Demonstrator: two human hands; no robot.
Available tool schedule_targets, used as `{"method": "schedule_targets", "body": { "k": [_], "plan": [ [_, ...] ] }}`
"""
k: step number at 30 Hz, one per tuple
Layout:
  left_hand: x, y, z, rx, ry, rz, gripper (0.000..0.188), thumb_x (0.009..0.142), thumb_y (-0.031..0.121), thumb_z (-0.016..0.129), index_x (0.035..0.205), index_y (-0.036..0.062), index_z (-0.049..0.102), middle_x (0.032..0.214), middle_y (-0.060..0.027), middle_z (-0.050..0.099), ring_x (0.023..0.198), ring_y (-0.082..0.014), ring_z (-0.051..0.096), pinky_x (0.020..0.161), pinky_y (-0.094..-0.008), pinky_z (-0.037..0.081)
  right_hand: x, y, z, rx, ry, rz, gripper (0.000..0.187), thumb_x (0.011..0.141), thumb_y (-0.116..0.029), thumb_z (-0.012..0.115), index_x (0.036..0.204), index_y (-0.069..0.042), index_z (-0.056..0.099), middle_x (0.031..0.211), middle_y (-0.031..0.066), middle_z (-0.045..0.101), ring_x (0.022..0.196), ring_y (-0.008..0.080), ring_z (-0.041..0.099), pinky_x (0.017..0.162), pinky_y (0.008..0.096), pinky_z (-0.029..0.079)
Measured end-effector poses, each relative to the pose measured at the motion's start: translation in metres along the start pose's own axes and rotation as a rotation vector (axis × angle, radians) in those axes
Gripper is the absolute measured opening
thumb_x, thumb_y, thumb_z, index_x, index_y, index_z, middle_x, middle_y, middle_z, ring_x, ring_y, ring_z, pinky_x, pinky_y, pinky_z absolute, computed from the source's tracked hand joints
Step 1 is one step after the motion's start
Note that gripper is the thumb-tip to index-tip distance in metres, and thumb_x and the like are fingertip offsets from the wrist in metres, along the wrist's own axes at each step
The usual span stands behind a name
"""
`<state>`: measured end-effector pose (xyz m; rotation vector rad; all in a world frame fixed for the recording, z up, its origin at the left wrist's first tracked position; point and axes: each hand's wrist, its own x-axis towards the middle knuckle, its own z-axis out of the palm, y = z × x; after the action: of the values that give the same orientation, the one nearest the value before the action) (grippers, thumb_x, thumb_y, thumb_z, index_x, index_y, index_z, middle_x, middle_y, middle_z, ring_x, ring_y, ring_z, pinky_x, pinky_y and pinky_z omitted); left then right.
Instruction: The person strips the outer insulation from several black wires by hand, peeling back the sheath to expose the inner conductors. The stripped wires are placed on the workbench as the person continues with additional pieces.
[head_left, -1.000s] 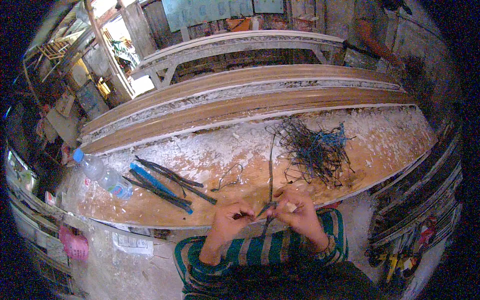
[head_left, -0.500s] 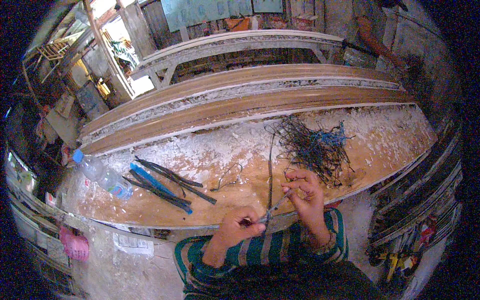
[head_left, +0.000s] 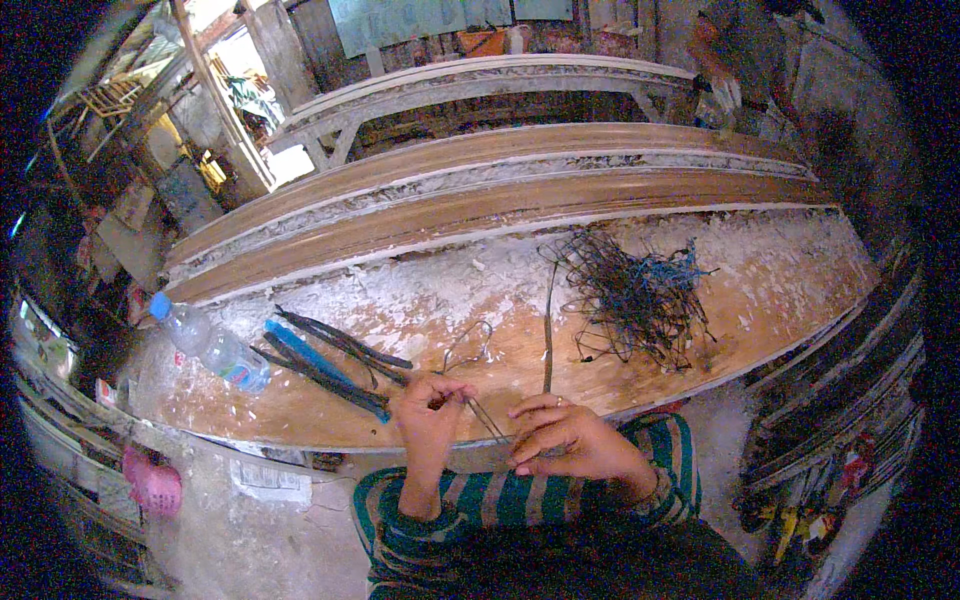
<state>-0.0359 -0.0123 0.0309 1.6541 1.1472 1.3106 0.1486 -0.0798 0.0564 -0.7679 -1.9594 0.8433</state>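
Above the near edge of the wooden table, my left hand (head_left: 430, 415) pinches the end of a thin dark cord (head_left: 485, 418). The cord runs in about two strands down to my right hand (head_left: 572, 445), whose curled fingers close on its other part. A long narrow dark strip (head_left: 549, 330) lies on the table and reaches down behind my right hand; whether that hand holds it too is hidden. Near my left hand lie several flat black strips (head_left: 340, 340) and a blue strip (head_left: 318, 365). A loose bent cord (head_left: 470, 345) rests between them and a tangled heap of black and blue cords (head_left: 640, 300).
A clear plastic bottle with a blue cap (head_left: 215, 345) lies at the table's left. White flakes cover much of the tabletop (head_left: 790, 260). Brown boards with white edges (head_left: 500, 205) run across behind. A person (head_left: 735, 60) is at the far right; a pink bag (head_left: 153, 482) sits lower left.
My left hand has moved left and up, drawing the cord out between the hands. My right hand has dropped lower and turned palm down. The person at the back right has shifted.
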Motion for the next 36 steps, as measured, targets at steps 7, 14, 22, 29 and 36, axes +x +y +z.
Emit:
{"method": "schedule_targets", "body": {
  "k": [7, 14, 22, 29, 36],
  "plan": [
    [-0.010, 0.009, 0.008, -0.065, -0.300, 0.002, 0.009, 0.070, -0.005, 0.063, 0.076, 0.0012, 0.062, 0.075, -0.0054, 0.059, 0.066, -0.0126, 0.056, 0.060, -0.0227, 0.045, -0.015, 0.012, -0.005, 0.129, 0.278, 0.212, 0.010, 0.066, -0.005, 0.070, 0.074, -0.005, 0.064, 0.084, 0.0060, 0.062, 0.082, 0.0203, 0.056, 0.078, 0.0335, 0.041],
    [-0.027, 0.026, 0.024, -0.168, -0.807, 0.293, 0.007, 0.073, 0.005, 0.065, 0.080, 0.0034, 0.063, 0.078, -0.0045, 0.053, 0.075, -0.0141, 0.053, 0.064, -0.0249, 0.043, -0.015, 0.025, -0.007, -0.261, 0.788, 0.258, 0.009, 0.070, 0.003, 0.060, 0.074, -0.003, 0.055, 0.075, 0.0049, 0.053, 0.074, 0.0167, 0.051, 0.069, 0.0270, 0.041],
    [-0.033, 0.024, 0.034, -0.473, -1.060, 0.118, 0.010, 0.077, 0.013, 0.064, 0.079, 0.0032, 0.061, 0.075, -0.0039, 0.049, 0.075, -0.0151, 0.050, 0.068, -0.0256, 0.040, -0.008, 0.012, -0.014, -0.294, 0.936, 0.234, 0.014, 0.072, -0.005, 0.063, 0.086, -0.003, 0.062, 0.082, 0.0055, 0.052, 0.077, 0.0162, 0.050, 0.074, 0.0272, 0.040],
    [-0.018, 0.016, 0.011, -0.110, -0.388, 0.106, 0.007, 0.067, 0.004, 0.071, 0.073, 0.0044, 0.067, 0.067, -0.0016, 0.053, 0.063, -0.0098, 0.051, 0.054, -0.0223, 0.040, -0.016, 0.015, -0.033, -0.059, 0.694, 0.278, 0.009, 0.069, -0.006, 0.066, 0.078, -0.007, 0.067, 0.092, 0.0062, 0.050, 0.090, 0.0208, 0.051, 0.082, 0.0309, 0.038],
    [-0.001, 0.007, 0.009, -0.259, 0.097, -0.109, 0.008, 0.068, -0.005, 0.065, 0.069, 0.0027, 0.061, 0.066, -0.0002, 0.053, 0.059, -0.0084, 0.051, 0.052, -0.0196, 0.042, -0.010, -0.002, -0.017, 0.127, -0.084, 0.142, 0.013, 0.070, -0.011, 0.068, 0.082, -0.006, 0.066, 0.109, 0.0111, 0.050, 0.103, 0.0251, 0.048, 0.089, 0.0368, 0.036]
  ]
}}
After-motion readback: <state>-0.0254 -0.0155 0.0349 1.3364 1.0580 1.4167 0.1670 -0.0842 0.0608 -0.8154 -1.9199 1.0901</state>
